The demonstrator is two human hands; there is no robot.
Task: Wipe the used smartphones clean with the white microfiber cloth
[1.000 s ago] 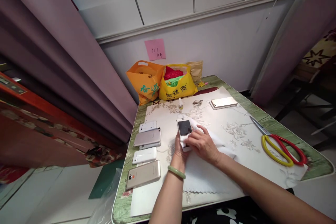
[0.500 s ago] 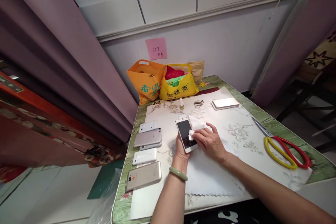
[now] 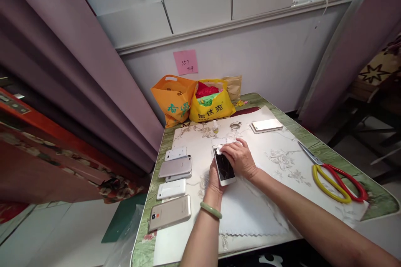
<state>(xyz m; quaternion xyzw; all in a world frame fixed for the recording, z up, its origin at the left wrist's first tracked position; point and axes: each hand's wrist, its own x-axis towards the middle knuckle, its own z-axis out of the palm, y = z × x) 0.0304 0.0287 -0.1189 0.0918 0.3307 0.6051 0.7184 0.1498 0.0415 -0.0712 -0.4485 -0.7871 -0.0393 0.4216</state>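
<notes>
A white smartphone (image 3: 226,173) with a dark, cracked-looking screen is held tilted over the table in my left hand (image 3: 214,178), the fingers mostly hidden beneath it. My right hand (image 3: 240,159) pinches a small white cloth (image 3: 219,149) and presses it on the upper part of the screen. Under my hands a larger pale cloth (image 3: 247,217) with a zigzag edge lies flat. To the left, several phones lie in a column, among them a gold phone (image 3: 171,212), a white phone (image 3: 171,189) and a rose-coloured phone (image 3: 175,166).
Large scissors (image 3: 332,177) with red and yellow handles lie at the right. Toward the back are stacked phones (image 3: 267,125), eyeglasses (image 3: 235,124) and a small bottle (image 3: 215,127). An orange bag (image 3: 173,98) and a yellow bag (image 3: 213,108) stand against the wall.
My right hand has slid the cloth up the screen toward the phone's top edge. The phone stands a little more upright in my left hand. The view has shifted slightly.
</notes>
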